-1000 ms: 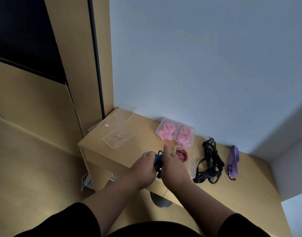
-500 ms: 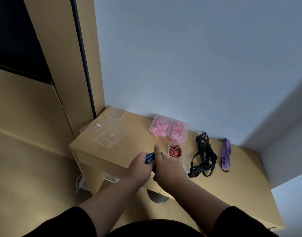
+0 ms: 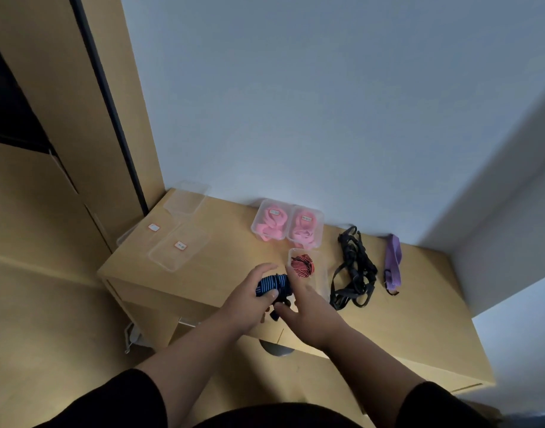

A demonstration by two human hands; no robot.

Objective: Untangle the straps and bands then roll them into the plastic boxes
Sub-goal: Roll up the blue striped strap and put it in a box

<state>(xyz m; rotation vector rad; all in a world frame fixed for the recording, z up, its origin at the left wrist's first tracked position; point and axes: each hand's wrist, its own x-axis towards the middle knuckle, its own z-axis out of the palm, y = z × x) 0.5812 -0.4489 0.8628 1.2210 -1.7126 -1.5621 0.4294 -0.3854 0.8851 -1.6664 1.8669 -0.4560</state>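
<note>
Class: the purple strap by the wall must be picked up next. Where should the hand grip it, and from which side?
Pinch the purple strap mid-length from above: it lies flat and straight, clear of the black straps, its near end folding into a loop.

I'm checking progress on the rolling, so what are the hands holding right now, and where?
The left hand grips the rolled blue striped band around its middle; the right hand rests open beside it.

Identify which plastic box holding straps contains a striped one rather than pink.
The box nearest the hands, holding a red-and-black striped roll; the two boxes behind it hold pink straps.
</note>
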